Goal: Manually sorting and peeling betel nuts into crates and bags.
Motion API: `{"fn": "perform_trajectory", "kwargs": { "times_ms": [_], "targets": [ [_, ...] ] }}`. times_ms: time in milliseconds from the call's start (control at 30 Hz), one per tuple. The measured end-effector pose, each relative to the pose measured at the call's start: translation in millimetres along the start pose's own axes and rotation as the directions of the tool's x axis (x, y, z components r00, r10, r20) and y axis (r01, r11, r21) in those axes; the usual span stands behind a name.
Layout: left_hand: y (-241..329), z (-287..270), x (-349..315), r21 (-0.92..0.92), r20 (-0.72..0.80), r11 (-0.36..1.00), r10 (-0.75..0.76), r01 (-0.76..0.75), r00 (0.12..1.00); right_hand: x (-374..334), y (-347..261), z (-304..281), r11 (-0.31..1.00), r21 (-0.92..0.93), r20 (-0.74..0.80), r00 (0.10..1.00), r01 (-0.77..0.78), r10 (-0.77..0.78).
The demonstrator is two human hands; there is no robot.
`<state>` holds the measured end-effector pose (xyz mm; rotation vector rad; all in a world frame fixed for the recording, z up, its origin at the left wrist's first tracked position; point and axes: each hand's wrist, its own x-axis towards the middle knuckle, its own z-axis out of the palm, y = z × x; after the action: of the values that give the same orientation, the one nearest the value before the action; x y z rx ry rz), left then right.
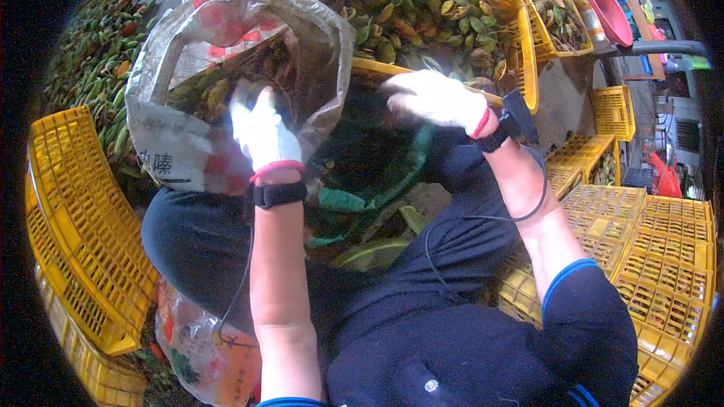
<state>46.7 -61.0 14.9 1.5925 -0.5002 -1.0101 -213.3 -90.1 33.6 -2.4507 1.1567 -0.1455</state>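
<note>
My left hand (pixel 262 132), in a white glove with a red cuff, is over the mouth of a white woven plastic sack (pixel 170 139). Its thumb and fingers look apart, though glare and blur soften them. Inside the sack lie brownish-green plant pieces (pixel 215 98). My right hand (pixel 445 99), gloved the same way, hovers by the near edge of a yellow crate (pixel 528 68). Motion smears its fingertips, so their grip is unclear. Heaped in that crate are green and brown pod-like pieces (pixel 411 11). Dark green netting or cloth (pixel 369 136) lies below, between my hands.
Green pods (pixel 98 68) are piled on the floor at left. Yellow crates stand on the left (pixel 90 234) and right (pixel 656 271), with another filled crate (pixel 554 11) farther back. A plastic bag (pixel 219 354) sits beside my left leg. A red basin (pixel 607 11) is at far right.
</note>
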Motion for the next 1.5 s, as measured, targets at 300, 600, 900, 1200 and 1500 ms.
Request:
{"fn": "perform_trajectory", "kwargs": {
  "times_ms": [300,600,900,1200,1500],
  "targets": [
    [-9.1,22.1,-4.7,-0.381,0.183,0.913,0.229,-0.146,0.956,-20.2,141.3,7.7,0.871,-0.094,-0.196,0.867,-0.482,0.459],
    [-16.7,31.4,-33.4,-0.178,0.438,0.968,0.241,-0.179,0.866,-17.5,169.3,42.9,0.832,-0.185,-0.015,0.848,-0.523,0.529],
    [10.9,12.6,-8.4,-0.398,0.439,0.917,0.172,0.020,0.882,-6.1,129.2,19.8,0.852,0.088,-0.316,0.796,-0.517,0.516],
    [-6.1,21.4,-40.1,-0.183,0.713,0.981,0.085,0.068,0.696,2.4,-21.2,-20.6,0.972,0.233,-0.109,0.993,-0.014,0.040],
    [-24.3,26.2,-48.1,0.060,0.682,0.992,-0.125,0.115,0.720,-15.3,-30.2,8.5,0.842,0.536,-0.205,0.977,0.063,0.058]
  ]
}}
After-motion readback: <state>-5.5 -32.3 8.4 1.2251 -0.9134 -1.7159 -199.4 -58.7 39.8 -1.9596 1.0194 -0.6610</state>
